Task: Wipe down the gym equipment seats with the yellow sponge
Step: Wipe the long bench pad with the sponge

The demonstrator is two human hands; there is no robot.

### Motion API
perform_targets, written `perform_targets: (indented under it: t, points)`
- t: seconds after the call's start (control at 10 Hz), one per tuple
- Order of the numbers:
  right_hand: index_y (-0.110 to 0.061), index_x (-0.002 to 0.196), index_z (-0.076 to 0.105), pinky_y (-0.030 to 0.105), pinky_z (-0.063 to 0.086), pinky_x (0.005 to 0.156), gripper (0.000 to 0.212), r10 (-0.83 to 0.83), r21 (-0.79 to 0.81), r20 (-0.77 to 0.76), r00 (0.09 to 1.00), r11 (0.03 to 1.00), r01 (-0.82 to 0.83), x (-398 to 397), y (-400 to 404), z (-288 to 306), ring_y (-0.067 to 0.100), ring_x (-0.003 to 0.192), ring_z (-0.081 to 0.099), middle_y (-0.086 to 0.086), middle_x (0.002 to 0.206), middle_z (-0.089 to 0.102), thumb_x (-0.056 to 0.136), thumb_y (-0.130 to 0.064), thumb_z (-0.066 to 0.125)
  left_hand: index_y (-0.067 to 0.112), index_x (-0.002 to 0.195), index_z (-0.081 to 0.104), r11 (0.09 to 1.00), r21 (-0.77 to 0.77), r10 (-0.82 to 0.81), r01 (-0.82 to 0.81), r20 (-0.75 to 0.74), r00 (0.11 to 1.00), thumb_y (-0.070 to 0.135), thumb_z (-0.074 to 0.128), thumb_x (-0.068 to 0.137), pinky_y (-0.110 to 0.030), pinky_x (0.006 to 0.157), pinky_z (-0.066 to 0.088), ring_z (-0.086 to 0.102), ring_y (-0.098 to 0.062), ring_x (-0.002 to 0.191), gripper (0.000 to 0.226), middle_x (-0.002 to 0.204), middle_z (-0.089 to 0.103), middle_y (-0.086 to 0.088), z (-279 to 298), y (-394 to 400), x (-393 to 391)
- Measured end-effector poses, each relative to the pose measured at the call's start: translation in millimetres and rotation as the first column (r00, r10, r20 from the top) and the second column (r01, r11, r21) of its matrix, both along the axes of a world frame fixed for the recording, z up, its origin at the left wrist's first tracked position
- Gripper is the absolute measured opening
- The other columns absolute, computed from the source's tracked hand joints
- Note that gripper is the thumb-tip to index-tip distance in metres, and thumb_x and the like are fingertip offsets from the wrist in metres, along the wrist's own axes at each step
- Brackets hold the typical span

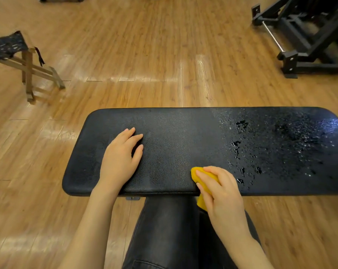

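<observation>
A long black padded bench seat (174,136) lies across the view in front of me. Its right half is covered in water droplets; the left half looks dull and wiped. My right hand (220,191) grips the yellow sponge (198,174) at the seat's near edge, just left of the wet area, with part of the sponge hanging below the edge. My left hand (121,158) rests flat on the left part of the seat, fingers slightly spread, holding nothing.
Wooden plank floor surrounds the bench. A small folding wooden stool (18,59) with a dark fabric top stands at the far left. A black metal gym machine frame (307,33) fills the upper right corner. My dark trouser legs (170,230) are below the seat.
</observation>
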State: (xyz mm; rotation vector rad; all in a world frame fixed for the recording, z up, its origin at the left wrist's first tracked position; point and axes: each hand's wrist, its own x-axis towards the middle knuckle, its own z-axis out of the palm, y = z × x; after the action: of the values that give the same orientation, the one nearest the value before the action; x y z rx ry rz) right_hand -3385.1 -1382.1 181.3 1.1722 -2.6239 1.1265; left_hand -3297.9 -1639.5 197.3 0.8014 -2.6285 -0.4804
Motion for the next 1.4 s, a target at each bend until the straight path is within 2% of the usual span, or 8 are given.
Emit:
perform_targets:
  t: [0.2, 0.6, 0.8, 1.0, 1.1, 1.2, 1.3, 1.4]
  points:
    - [-0.014, 0.110, 0.071, 0.021, 0.035, 0.090, 0.028, -0.109, 0.033, -0.034, 0.993, 0.993, 0.110, -34.8, -29.2, 8.8, 0.025, 0.106, 0.053, 0.005, 0.114, 0.060, 0.088, -0.023, 0.056, 0.013, 0.126, 0.063, 1.000, -0.002, 0.008, -0.008, 0.009, 1.000, 0.021, 0.059, 0.094, -0.040, 0.107, 0.035, 0.042, -0.024, 0.136, 0.034, 0.141, 0.052, -0.007, 0.0, 0.7, 0.7]
    - [-0.014, 0.111, 0.071, 0.000, 0.027, 0.093, 0.028, -0.117, -0.007, -0.035, 0.993, 0.993, 0.117, -20.4, 14.2, 12.4, 0.001, 0.107, 0.044, 0.002, 0.113, 0.059, 0.087, -0.021, 0.059, 0.012, 0.127, 0.063, 1.000, -0.003, -0.007, 0.007, 0.020, 1.000, 0.019, 0.060, 0.094, -0.043, 0.108, 0.036, 0.042, -0.026, 0.136, 0.034, 0.141, 0.052, -0.009, -0.3, -0.3, 1.3]
    - [-0.010, 0.109, 0.071, 0.026, 0.037, 0.090, 0.024, -0.197, 0.099, -0.034, 0.980, 0.975, 0.199, -48.6, -6.8, 10.4, 0.029, 0.107, 0.054, 0.008, 0.116, 0.061, 0.086, -0.010, 0.070, 0.012, 0.127, 0.063, 1.000, -0.002, -0.010, 0.010, 0.012, 1.000, 0.019, 0.060, 0.094, -0.043, 0.107, 0.036, 0.042, -0.026, 0.135, 0.034, 0.141, 0.052, -0.009, 1.3, 1.4, 2.8]
    - [-0.013, 0.119, 0.066, -0.006, 0.024, 0.090, 0.027, -0.171, -0.024, 0.081, 0.982, 0.985, 0.174, -11.5, 27.4, 11.3, -0.017, 0.111, 0.035, 0.001, 0.118, 0.056, 0.092, -0.014, 0.062, 0.012, 0.128, 0.062, 1.000, -0.016, -0.009, 0.010, 0.048, 0.999, 0.020, 0.058, 0.094, -0.044, 0.107, 0.036, 0.040, -0.026, 0.137, 0.035, 0.142, 0.051, -0.009, 1.3, 0.9, 2.8]
    - [-0.014, 0.116, 0.069, -0.004, 0.023, 0.094, 0.030, -0.182, -0.005, 0.022, 0.983, 0.983, 0.183, -14.8, 29.7, 9.8, -0.003, 0.109, 0.042, 0.000, 0.117, 0.058, 0.089, -0.022, 0.060, 0.012, 0.124, 0.065, 1.000, -0.018, -0.003, 0.003, 0.024, 1.000, 0.018, 0.058, 0.095, -0.044, 0.106, 0.038, 0.040, -0.025, 0.137, 0.031, 0.141, 0.052, -0.010, 6.6, 9.2, -4.7]
    - [-0.012, 0.114, 0.070, 0.002, 0.024, 0.098, 0.026, -0.226, 0.011, 0.028, 0.974, 0.974, 0.226, -40.2, 13.7, 8.5, 0.011, 0.109, 0.046, 0.003, 0.117, 0.059, 0.090, -0.019, 0.062, 0.011, 0.117, 0.068, 0.983, -0.101, -0.155, 0.150, -0.041, 0.987, 0.030, 0.046, 0.093, -0.045, 0.102, 0.043, 0.049, -0.030, 0.130, 0.038, 0.134, 0.057, -0.013, 12.9, 36.8, -27.4]
    - [-0.009, 0.112, 0.071, 0.028, 0.042, 0.097, 0.024, -0.253, 0.078, 0.015, 0.967, 0.965, 0.251, -64.9, -1.7, 11.1, 0.024, 0.110, 0.052, 0.006, 0.118, 0.061, 0.089, -0.013, 0.067, 0.013, 0.115, 0.069, 0.944, -0.154, -0.299, 0.291, -0.029, 0.954, 0.034, 0.043, 0.090, -0.045, 0.097, 0.046, 0.053, -0.030, 0.126, 0.043, 0.132, 0.060, -0.011, 15.4, 75.3, -59.5]
    - [-0.009, 0.109, 0.071, 0.034, 0.047, 0.091, 0.022, -0.253, 0.095, -0.021, 0.967, 0.962, 0.254, -67.5, -2.1, 16.0, 0.027, 0.109, 0.054, 0.008, 0.115, 0.062, 0.087, -0.012, 0.068, 0.013, 0.116, 0.069, 0.941, -0.126, -0.318, 0.314, -0.013, 0.948, 0.025, 0.062, 0.089, -0.046, 0.097, 0.048, 0.054, -0.031, 0.124, 0.031, 0.130, 0.060, -0.012, 5.6, 97.7, -81.7]
